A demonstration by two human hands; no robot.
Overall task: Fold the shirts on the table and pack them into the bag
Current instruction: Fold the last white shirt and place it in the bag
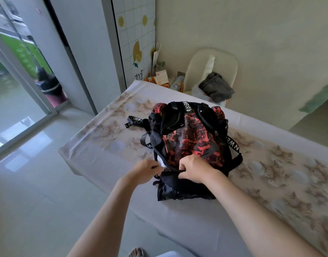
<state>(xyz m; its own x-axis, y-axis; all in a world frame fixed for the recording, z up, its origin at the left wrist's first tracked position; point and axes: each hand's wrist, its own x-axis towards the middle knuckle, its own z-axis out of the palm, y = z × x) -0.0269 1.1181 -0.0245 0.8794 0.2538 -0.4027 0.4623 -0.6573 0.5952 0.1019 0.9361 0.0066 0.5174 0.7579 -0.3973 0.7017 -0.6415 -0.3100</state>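
A black backpack with a red pattern (pixel 189 140) lies on the table (pixel 270 182), its opening toward me. My left hand (pixel 144 171) grips the black edge of the bag's opening on the left. My right hand (pixel 193 170) pinches the same black fabric edge just to the right. A sliver of white cloth (pixel 161 162) shows inside the opening between the hands. No loose shirt lies on the table.
The table wears a white cloth with a brown floral print. Black straps with white lettering (pixel 134 121) trail off the bag to the left. A white chair (pixel 211 71) holding a grey garment (pixel 216 87) stands behind the table. Glass sliding doors are at the left.
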